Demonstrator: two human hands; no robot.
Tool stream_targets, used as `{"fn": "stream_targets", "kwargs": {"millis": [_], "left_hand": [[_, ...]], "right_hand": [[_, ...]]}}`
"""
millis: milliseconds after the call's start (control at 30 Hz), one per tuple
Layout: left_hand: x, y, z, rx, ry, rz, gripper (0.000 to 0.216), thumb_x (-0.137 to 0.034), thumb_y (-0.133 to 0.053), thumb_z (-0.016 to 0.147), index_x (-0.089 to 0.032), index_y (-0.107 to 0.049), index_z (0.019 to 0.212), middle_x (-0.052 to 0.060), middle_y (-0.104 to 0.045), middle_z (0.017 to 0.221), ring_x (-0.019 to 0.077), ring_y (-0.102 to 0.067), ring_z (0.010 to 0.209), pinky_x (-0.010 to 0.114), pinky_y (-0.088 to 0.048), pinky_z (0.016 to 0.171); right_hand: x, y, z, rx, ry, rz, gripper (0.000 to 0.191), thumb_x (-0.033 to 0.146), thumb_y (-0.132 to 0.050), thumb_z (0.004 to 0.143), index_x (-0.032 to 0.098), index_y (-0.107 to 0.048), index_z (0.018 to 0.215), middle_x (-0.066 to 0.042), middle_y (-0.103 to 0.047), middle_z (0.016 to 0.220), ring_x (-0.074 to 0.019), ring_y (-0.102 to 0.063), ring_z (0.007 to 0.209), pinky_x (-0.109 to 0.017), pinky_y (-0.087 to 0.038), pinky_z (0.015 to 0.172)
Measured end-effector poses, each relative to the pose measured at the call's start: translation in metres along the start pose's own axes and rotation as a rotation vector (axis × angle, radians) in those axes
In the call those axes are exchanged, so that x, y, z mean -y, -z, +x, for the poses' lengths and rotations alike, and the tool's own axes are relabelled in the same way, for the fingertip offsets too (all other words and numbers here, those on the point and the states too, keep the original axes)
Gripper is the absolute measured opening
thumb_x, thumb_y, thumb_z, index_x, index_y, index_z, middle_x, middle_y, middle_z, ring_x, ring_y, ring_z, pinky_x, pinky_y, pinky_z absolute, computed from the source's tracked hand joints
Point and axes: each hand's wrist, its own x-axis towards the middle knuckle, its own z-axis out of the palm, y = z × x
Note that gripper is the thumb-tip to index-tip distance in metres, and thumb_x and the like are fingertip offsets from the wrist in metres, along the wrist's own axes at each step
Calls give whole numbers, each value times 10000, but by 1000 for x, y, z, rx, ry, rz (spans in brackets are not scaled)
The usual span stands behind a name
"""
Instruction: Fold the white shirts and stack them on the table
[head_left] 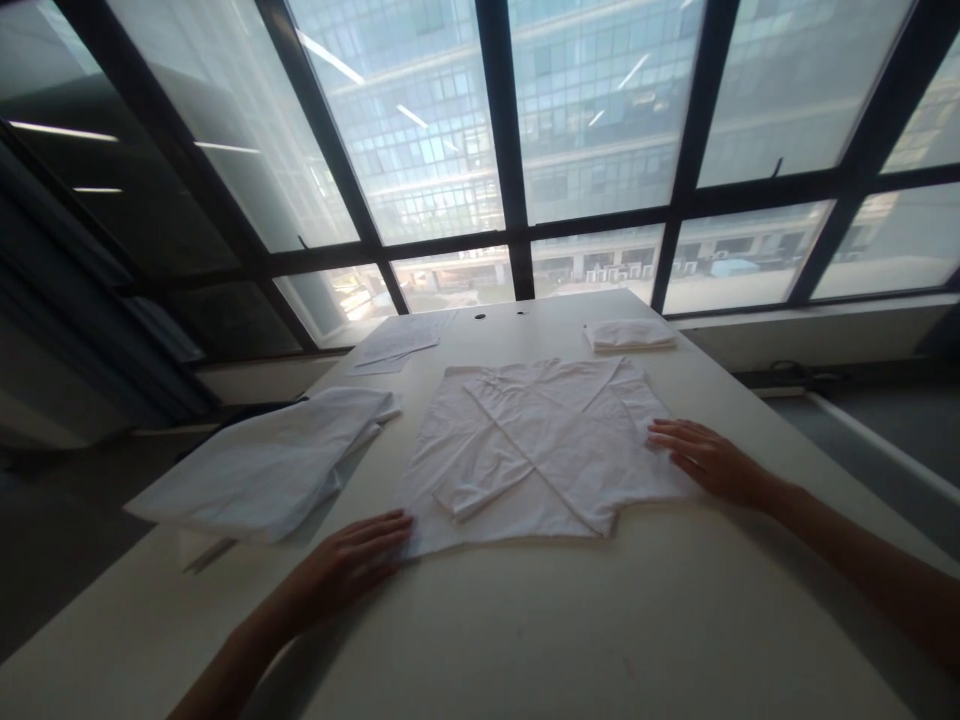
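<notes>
A white shirt lies spread on the white table, its sleeves folded across the body so that they cross. At the shirt's near left corner rests my left hand, fingers stretched out and their tips touching the cloth. My right hand lies on the right edge of the same shirt, palm down with its fingers extended. Neither hand grips the fabric as far as I can see. Small wrinkles run along the shirt's far edge and over the folded sleeves.
Left of the shirt, a pile of white cloth overhangs the table's left edge. Sheets of paper lie at the far left, and a folded white cloth sits at the far right. Beyond the table stand large dark-framed windows.
</notes>
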Motion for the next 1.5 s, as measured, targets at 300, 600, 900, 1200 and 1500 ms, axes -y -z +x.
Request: {"fn": "stream_targets", "kwargs": {"millis": [300, 600, 900, 1200, 1500], "left_hand": [[-5, -9, 8, -145, -99, 4, 438, -166, -548, 996, -321, -614, 1400, 52, -720, 1279, 201, -676, 1189, 332, -574, 994], [3, -9, 1, -260, -7, -56, 233, -227, -584, 1005, -277, -743, 1169, 68, -755, 1184, 201, -705, 1118, 335, -574, 960], [5, -6, 7, -380, 85, -200, 238, -266, -602, 997, -264, -746, 1186, 83, -741, 1208, 211, -700, 1129, 350, -569, 980], [18, 21, 50, -447, 287, -354, 309, -479, -636, 953, -221, -787, 1032, 71, -782, 1065, 240, -728, 1013, 340, -566, 935], [66, 14, 124, -506, 619, -505, 459, -590, -596, 843, -149, -692, 756, 9, -658, 664, 177, -564, 630, 260, -414, 582]], "right_hand": [[54, 4, -9, 23, 185, 83, 416, 325, -652, 953, 299, -636, 1368, -75, -601, 1456, -283, -521, 1377, -490, -468, 1119], [56, -9, -9, 20, 242, 63, 295, 231, -541, 1014, 271, -697, 1261, -75, -712, 1271, -226, -659, 1172, -382, -537, 989], [70, -9, 0, -88, 195, -153, 320, 101, -514, 958, 207, -715, 1183, -92, -720, 1019, -241, -651, 967, -392, -491, 905], [64, -3, 18, -236, 11, -91, 235, 242, -502, 1014, 205, -728, 967, -85, -705, 932, -219, -623, 872, -345, -443, 830], [44, 6, 72, -40, -271, -126, 252, 249, -547, 954, 208, -738, 796, -68, -731, 843, -224, -652, 850, -311, -401, 776]]}}
